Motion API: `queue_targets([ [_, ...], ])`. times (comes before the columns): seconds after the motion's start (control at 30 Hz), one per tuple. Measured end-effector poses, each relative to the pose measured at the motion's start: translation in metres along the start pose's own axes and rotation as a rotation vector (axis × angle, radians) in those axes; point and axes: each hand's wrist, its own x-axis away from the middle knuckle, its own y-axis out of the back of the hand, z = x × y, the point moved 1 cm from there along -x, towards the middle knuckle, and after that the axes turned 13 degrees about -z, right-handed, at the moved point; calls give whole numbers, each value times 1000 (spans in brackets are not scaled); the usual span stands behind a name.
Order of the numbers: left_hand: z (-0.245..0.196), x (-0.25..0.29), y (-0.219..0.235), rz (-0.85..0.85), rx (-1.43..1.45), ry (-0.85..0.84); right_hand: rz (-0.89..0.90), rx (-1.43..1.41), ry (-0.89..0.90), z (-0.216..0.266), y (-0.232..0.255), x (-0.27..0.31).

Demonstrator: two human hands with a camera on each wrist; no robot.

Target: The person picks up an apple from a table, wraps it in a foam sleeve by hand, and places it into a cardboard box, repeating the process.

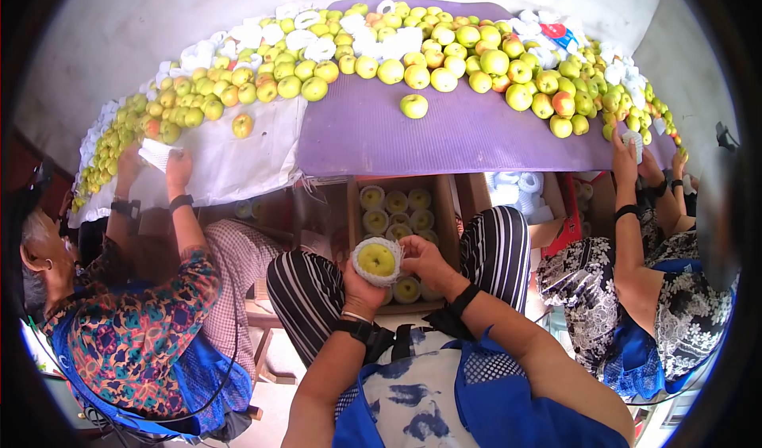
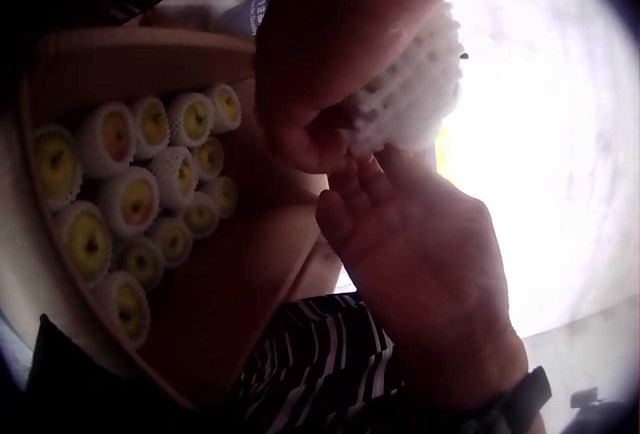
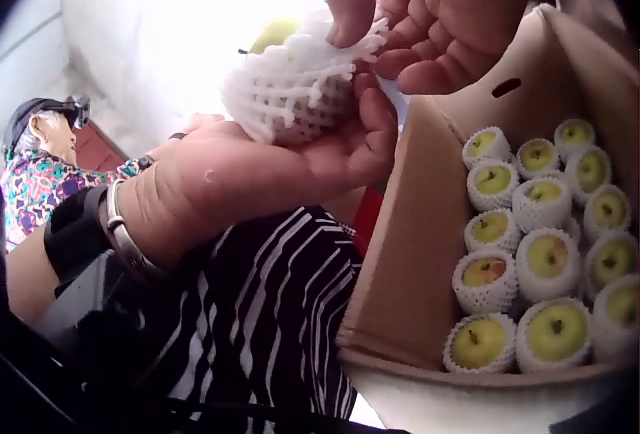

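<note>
The apple (image 1: 377, 260) is mostly wrapped in its white foam net (image 1: 359, 267), so only its top shows; in the left wrist view glare washes it out. The right hand (image 3: 440, 24) is cut off by the right wrist view's top edge. The cardboard box (image 1: 448, 226) is partly hidden behind both hands. Fruit along the counter's (image 1: 444, 134) far left edge is too small to tell apart.

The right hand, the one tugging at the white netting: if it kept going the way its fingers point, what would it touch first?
Nothing stands between: the right hand already pinches the foam net around the apple, which rests in the left hand. Going on, it would probably press against that left palm.
</note>
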Motion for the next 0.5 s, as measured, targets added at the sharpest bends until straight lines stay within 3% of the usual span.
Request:
queue_targets([
  [0.07, -1, 2, 1, -10, -26, 5, -32, 476, 457, 8, -3, 7],
  [0.1, -1, 3, 1, -19, -54, 12, -30, 478, 455, 6, -3, 6],
  [0.17, -1, 6, -2, -21, -54, 32, -5, 770, 896, 5, -2, 5],
  [0.2, -2, 8, -4, -20, -59, 50, -6, 771, 894, 9, -2, 5],
  [0.27, -3, 15, -7, 10, -105, 63, 188, 812, 650, 18, -1, 6],
  [0.33, -3, 13, -3, 35, -147, 73, 118, 710, 626, 19, 2, 9],
  [0.4, 1, 0, 6, -172, -238, 18, 41, 611, 597, 20, 0, 14],
  [0.5, 11, -6, 14, -225, -361, 77, 175, 660, 660, 20, -16, 21],
])
